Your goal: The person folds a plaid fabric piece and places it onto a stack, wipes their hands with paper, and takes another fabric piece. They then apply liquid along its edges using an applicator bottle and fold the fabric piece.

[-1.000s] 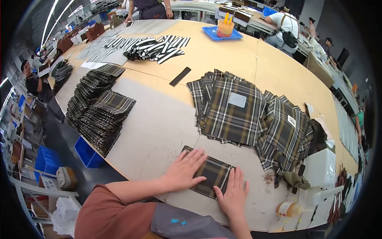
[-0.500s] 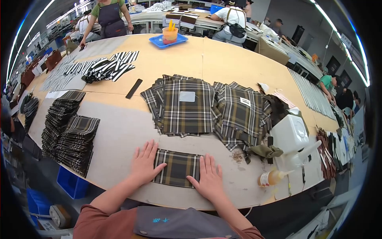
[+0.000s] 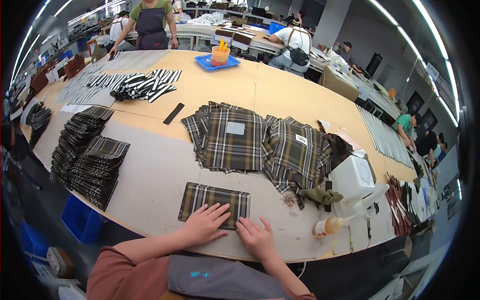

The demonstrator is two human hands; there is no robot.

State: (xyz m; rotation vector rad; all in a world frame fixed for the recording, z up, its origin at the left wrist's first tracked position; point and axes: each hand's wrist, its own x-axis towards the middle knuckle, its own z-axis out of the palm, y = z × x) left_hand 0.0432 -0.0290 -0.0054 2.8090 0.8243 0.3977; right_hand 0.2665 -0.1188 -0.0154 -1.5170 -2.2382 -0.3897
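Observation:
A folded plaid fabric piece (image 3: 197, 196) in brown, black and white lies flat near the front edge of the table. My left hand (image 3: 206, 225) rests on its lower middle, fingers stretched out and open. At the lower right corner of the fabric is my right hand (image 3: 256, 237), open, with its fingertips at the edge and its thumb pointing up. Neither hand grips anything. Beyond the piece lie a stack of plaid panels (image 3: 230, 147) with a grey patch on top and a looser plaid pile (image 3: 296, 150) with a white label.
Folded plaid stacks (image 3: 97, 162) stand at the left. A white plastic container (image 3: 350, 176), a glue bottle (image 3: 329, 226) and an olive cloth (image 3: 322, 196) are at the right. Farther back are a black strip (image 3: 173, 113), striped pieces (image 3: 142, 86) and a blue tray (image 3: 204, 62). People work around.
My left hand has moved from the fabric's left edge onto its lower middle. My right hand has slid down to the lower right corner. The view has shifted slightly.

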